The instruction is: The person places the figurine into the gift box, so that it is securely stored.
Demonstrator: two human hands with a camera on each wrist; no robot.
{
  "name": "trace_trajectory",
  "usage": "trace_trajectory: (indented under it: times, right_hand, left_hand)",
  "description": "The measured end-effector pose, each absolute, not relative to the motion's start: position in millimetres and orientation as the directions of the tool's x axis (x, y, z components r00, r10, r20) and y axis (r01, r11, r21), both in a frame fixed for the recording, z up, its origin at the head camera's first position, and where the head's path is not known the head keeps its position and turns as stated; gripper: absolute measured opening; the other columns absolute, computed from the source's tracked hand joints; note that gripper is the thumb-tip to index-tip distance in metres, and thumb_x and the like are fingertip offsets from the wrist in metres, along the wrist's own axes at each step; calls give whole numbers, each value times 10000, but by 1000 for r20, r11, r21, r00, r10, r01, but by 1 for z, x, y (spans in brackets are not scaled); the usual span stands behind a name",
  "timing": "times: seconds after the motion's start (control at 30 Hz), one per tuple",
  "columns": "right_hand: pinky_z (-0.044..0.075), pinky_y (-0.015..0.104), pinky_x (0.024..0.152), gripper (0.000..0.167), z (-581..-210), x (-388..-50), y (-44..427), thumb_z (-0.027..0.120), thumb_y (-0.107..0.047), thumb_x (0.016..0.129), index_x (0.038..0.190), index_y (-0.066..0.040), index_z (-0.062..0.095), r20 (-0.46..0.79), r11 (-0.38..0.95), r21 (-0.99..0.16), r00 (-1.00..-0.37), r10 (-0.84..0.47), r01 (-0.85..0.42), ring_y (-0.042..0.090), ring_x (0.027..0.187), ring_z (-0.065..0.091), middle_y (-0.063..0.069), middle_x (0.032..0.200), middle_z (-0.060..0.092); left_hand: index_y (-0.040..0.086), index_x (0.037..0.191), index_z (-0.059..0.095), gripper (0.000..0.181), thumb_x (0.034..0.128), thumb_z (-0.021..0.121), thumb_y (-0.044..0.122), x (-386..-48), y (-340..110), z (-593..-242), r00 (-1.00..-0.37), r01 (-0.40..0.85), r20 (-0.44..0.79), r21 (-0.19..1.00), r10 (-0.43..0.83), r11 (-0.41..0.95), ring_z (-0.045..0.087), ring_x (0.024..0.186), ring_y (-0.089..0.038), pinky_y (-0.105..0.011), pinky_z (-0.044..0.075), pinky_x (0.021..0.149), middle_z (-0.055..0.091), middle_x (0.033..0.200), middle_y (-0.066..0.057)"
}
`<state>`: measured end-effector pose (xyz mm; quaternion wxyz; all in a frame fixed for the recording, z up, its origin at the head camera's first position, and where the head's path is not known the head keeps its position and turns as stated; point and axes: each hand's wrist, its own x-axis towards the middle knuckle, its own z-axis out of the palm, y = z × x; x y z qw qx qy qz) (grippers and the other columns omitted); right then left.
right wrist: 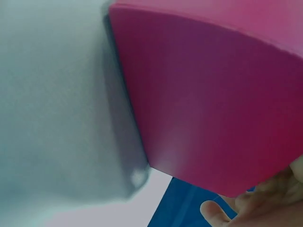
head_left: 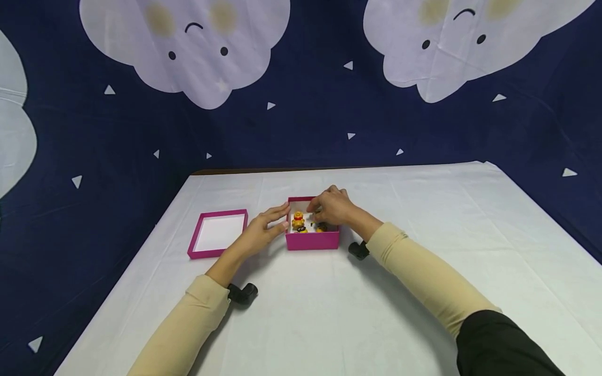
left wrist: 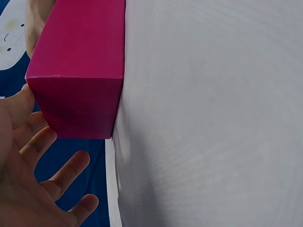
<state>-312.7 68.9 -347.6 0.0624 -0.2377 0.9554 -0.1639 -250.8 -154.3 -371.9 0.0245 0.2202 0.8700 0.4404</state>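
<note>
A magenta open-topped box [head_left: 312, 241] with a pale inside stands on the white-covered table. In it sit several small toy figures, among them an upright yellow-orange one [head_left: 298, 221] with a red band and a dark-and-yellow one [head_left: 322, 227]. My left hand [head_left: 261, 231] is at the box's left side; in the left wrist view its thumb and fingers touch the box [left wrist: 78, 109] near a corner, the other fingers spread. From above, my right hand [head_left: 333, 207] reaches into the box with bent fingers. Whether it pinches a figure is hidden.
Left of the box lies a shallow magenta-rimmed lid [head_left: 218, 235], its white inside facing up, close to my left forearm. The white cloth-covered table [head_left: 423, 209] ends at a dark blue cloud-patterned cloth [head_left: 301, 141] behind it.
</note>
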Motion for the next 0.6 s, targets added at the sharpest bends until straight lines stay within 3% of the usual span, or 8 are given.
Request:
trace_trajectory:
  times: [0.6]
  right_hand:
    - [257, 471, 1020, 287, -345, -311, 81, 707, -220, 814, 1101, -218, 718, -6, 814, -429, -900, -436, -391, 266, 1185, 417, -33, 1199, 674]
  left_hand:
    - [58, 1399, 441, 487, 948, 562, 197, -251, -154, -371, -905, 361, 154, 773, 397, 521, 265, 1438, -287, -527, 194, 1167, 370, 1521, -27]
